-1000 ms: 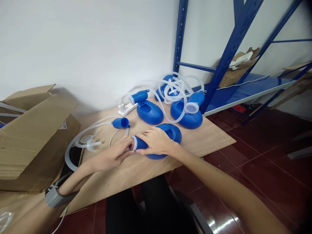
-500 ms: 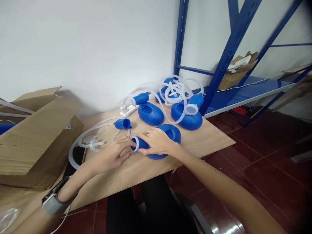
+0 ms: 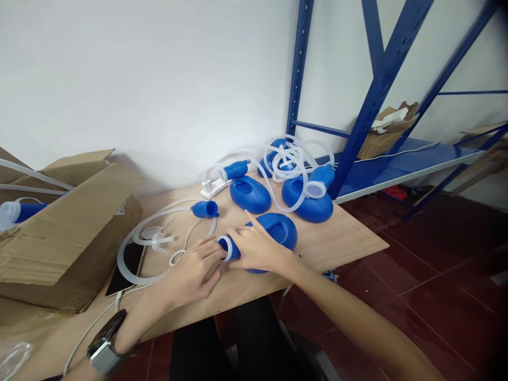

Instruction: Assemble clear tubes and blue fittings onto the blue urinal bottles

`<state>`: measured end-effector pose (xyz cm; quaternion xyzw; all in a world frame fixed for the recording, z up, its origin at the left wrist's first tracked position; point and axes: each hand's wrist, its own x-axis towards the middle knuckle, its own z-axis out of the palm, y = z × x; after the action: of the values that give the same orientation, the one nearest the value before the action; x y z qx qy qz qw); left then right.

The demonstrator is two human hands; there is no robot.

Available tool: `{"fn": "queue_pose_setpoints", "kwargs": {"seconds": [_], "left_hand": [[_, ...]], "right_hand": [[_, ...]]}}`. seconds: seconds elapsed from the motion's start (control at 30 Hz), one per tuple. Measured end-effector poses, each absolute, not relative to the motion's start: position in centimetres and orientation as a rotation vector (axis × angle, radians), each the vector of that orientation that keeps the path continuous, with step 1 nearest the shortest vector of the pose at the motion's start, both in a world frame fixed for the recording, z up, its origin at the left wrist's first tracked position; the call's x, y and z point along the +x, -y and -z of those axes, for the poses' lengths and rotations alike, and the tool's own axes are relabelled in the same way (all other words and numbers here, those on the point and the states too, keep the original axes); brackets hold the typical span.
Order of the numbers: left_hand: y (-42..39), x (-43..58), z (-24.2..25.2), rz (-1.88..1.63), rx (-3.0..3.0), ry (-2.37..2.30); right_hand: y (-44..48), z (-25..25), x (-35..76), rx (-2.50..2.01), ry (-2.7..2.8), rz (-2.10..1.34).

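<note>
A blue plastic urinal bottle (image 3: 286,228) lies on the wooden table with its neck toward the left. My right hand (image 3: 257,246) wraps round that neck from above, index finger lifted. At the mouth, the fingers of my left hand (image 3: 196,270) grip a white rim ring (image 3: 227,247); some fingertips are hidden. Just behind my hands is a loose blue funnel-shaped piece (image 3: 201,209) joined to a clear hose (image 3: 135,233). A clear cap with a stem (image 3: 157,242) rests left of it.
More blue bottles (image 3: 251,196) (image 3: 309,207) and coiled tubing (image 3: 289,159) sit at the back, by a white power strip (image 3: 215,188). An open cardboard box (image 3: 91,227) stands left, beside a dark tablet (image 3: 126,272). Blue shelving (image 3: 361,127) rises on the right.
The view has shifted, so the table sits lower in the picture. My right index finger has lifted off the bottle. My left fingers have come closer round the rim.
</note>
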<state>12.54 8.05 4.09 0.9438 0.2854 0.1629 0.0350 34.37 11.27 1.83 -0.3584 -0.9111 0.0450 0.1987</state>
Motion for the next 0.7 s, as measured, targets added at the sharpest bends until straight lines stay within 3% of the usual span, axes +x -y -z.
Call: {"fn": "queue_pose_setpoints", "kwargs": {"seconds": [0.27,0.7], "left_hand": [[-6.9,13.4,-5.7,-0.515,2.623,-1.049],[-6.7,11.4,-3.8,-0.73,2.595,-1.316]], "right_hand": [[-10.9,-0.5,33.8,-0.993,2.44,-0.157],[-11.2,0.2,34.4,-0.832,2.417,-0.228]]}}
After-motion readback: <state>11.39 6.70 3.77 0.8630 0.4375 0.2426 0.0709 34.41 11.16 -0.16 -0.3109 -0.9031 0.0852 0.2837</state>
